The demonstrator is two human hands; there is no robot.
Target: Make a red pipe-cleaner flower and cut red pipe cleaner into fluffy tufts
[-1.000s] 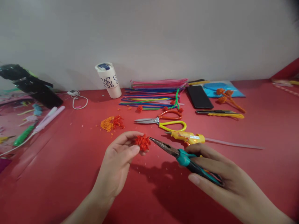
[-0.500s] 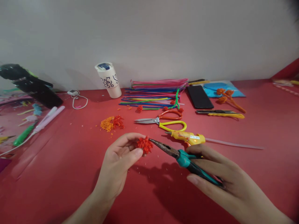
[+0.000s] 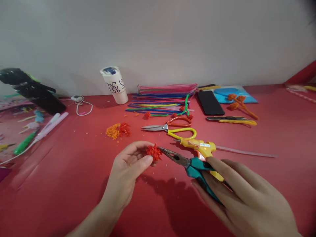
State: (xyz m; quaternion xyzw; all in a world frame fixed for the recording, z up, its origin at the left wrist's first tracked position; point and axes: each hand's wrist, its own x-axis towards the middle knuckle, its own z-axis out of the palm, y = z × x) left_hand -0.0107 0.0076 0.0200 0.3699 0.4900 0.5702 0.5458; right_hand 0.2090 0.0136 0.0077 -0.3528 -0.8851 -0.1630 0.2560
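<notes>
Between the thumb and fingers of my left hand [image 3: 128, 174] is a spiky red flower-like piece [image 3: 154, 153], held above the table. My right hand [image 3: 249, 194] grips long-nose pliers [image 3: 182, 161] with teal and black handles, spread a little apart. The tip of the pliers' jaws is at the right side of the red piece; whether it pinches a spike I cannot tell. Behind the pliers lies a yellow glue gun [image 3: 199, 146] with a clear glue stick [image 3: 247, 152]. Scissors [image 3: 170, 127] with red and yellow handles rest beyond my hands.
Orange and red clippings [image 3: 117, 131] lie in a small pile on the red table [image 3: 74, 184]. Farther back are pipe cleaners [image 3: 160, 98], a white tumbler [image 3: 115, 85], a black phone [image 3: 210, 102] and a craft knife [image 3: 230, 120]. A black bottle [image 3: 37, 93] stands left.
The pliers' handles have spread wider, and my right hand's fingers have shifted on them. The red piece has moved very slightly right in my left hand.
</notes>
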